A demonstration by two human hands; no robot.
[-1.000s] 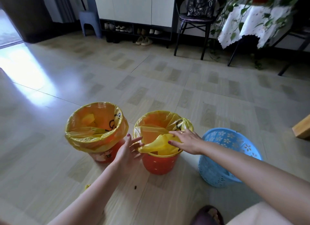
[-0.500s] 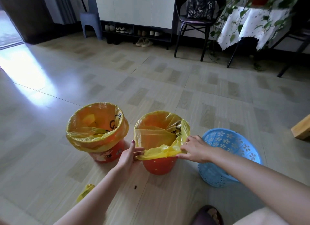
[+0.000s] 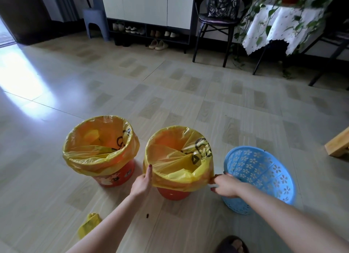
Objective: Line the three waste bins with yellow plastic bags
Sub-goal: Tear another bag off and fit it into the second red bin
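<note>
A folded yellow bag point(image 3: 88, 225) lies on the floor point(image 3: 188, 105), below and left of the left grip. Further left stands the left bin point(image 3: 113, 177), lined. The left hand point(image 3: 142, 183) pinches the yellow bag point(image 3: 179, 169) folded over the middle bin point(image 3: 173, 193); the right hand point(image 3: 225, 184) pinches its other side. Just right of that grip sits the blue bin point(image 3: 264, 177), unlined.

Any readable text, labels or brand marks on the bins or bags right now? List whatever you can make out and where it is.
No text can be read.
Left bag: black print, folded, unreadable.
Middle bag: black print near its right rim, crumpled, unreadable.
Left bin: a picture low on its wall, no words legible.
Blue bin: flower cut-outs only.
</note>
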